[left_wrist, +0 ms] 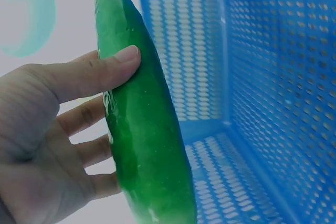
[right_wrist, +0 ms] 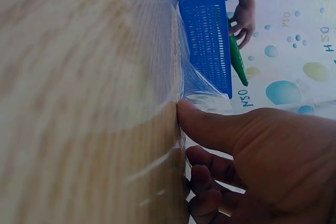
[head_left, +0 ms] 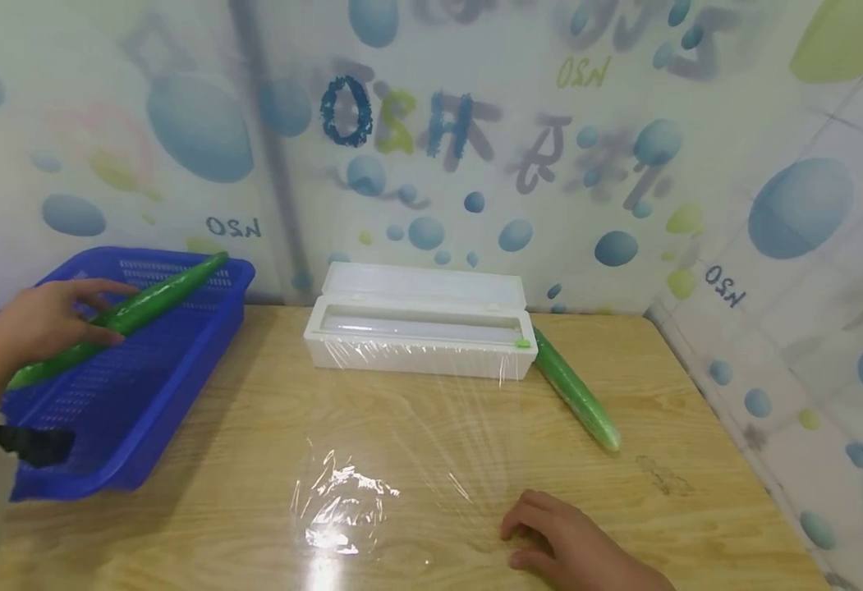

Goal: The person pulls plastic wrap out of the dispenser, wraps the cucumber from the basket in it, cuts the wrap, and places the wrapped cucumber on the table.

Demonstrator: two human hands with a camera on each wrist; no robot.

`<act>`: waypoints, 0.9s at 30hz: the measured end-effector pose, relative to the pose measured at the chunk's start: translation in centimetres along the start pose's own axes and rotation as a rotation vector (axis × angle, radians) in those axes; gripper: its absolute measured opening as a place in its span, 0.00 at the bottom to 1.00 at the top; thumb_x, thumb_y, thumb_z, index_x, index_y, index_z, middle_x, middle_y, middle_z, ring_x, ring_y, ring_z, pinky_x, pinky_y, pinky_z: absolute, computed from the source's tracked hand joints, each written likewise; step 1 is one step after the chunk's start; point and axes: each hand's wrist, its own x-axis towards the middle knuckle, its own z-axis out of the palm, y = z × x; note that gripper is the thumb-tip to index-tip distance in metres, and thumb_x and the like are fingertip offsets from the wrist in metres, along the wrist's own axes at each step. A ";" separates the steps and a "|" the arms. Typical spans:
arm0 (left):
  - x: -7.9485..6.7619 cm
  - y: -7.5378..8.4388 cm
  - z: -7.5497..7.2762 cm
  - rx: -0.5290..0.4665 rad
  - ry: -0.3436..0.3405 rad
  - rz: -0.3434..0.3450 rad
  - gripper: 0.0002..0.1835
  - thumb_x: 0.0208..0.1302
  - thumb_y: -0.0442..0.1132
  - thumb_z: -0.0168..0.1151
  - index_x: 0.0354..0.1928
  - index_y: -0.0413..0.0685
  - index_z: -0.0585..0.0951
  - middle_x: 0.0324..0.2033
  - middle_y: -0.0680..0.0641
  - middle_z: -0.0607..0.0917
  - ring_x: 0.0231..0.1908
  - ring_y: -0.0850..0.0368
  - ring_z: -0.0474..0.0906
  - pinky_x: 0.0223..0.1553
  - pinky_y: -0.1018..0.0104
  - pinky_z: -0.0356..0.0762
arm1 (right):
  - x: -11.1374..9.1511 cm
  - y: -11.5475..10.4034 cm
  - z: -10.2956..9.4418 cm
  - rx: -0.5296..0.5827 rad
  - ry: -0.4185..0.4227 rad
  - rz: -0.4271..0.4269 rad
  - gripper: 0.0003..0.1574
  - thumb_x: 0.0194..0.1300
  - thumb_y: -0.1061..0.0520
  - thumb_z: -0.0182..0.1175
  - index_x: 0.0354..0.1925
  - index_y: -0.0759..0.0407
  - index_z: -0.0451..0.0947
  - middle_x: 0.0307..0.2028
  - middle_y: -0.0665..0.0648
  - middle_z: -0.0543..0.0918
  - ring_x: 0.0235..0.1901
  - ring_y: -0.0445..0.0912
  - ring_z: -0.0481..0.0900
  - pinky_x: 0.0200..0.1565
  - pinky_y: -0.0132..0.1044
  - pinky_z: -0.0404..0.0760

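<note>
My left hand (head_left: 69, 316) grips a long green cucumber (head_left: 168, 291) over the blue basket (head_left: 172, 402). In the left wrist view, the thumb (left_wrist: 126, 61) lies across the glossy cucumber and the other fingers go behind it. Clear plastic wrap (head_left: 401, 443) stretches from a white dispenser box (head_left: 420, 357) towards me over the wooden table. At the wrap's near right part rests my right hand (head_left: 560, 538), fingers loosely bent, thumb apart from them. The right wrist view shows its thumb tip (right_wrist: 184, 109) against the film at the tabletop.
A second cucumber (head_left: 579, 394) lies slantwise on the table (head_left: 645, 525), its far end beside the dispenser. The box's lid (head_left: 424, 283) stands raised near the patterned back wall (head_left: 431, 197). Another wall (head_left: 808, 328) borders the table's right side.
</note>
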 end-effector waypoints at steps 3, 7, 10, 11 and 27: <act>-0.5 1.3 -0.1 0.028 0.050 0.020 0.39 0.49 0.40 0.75 0.62 0.35 0.69 0.44 0.24 0.77 0.39 0.29 0.75 0.30 0.41 0.73 | 0.0 0.1 0.0 0.001 0.000 -0.009 0.12 0.66 0.40 0.56 0.45 0.40 0.74 0.40 0.37 0.72 0.37 0.32 0.70 0.37 0.30 0.75; -1.0 3.0 -0.5 0.052 0.147 0.077 0.36 0.48 0.34 0.74 0.61 0.37 0.71 0.41 0.27 0.79 0.34 0.35 0.77 0.27 0.44 0.73 | 0.0 0.2 0.1 -0.009 0.007 -0.008 0.12 0.66 0.40 0.56 0.45 0.40 0.74 0.40 0.37 0.72 0.37 0.32 0.70 0.37 0.30 0.75; -1.5 4.2 -0.7 0.065 0.185 0.086 0.36 0.48 0.32 0.73 0.61 0.37 0.71 0.42 0.28 0.78 0.33 0.37 0.77 0.25 0.46 0.73 | 0.0 0.2 0.1 -0.008 0.008 0.000 0.12 0.66 0.40 0.56 0.45 0.39 0.74 0.40 0.37 0.72 0.36 0.32 0.70 0.37 0.29 0.74; -1.7 4.7 -0.8 0.074 0.198 0.087 0.35 0.49 0.32 0.73 0.61 0.37 0.71 0.42 0.28 0.78 0.33 0.37 0.76 0.25 0.46 0.72 | 0.0 0.2 0.2 -0.008 0.008 0.000 0.12 0.66 0.40 0.56 0.45 0.39 0.74 0.40 0.37 0.72 0.36 0.32 0.70 0.37 0.29 0.74; -3.0 13.2 0.3 -0.044 0.230 0.289 0.34 0.47 0.29 0.74 0.60 0.44 0.76 0.45 0.34 0.81 0.41 0.39 0.77 0.36 0.44 0.74 | 0.0 -0.1 0.1 0.006 0.007 0.023 0.13 0.64 0.39 0.58 0.45 0.40 0.75 0.38 0.37 0.72 0.34 0.32 0.70 0.35 0.28 0.74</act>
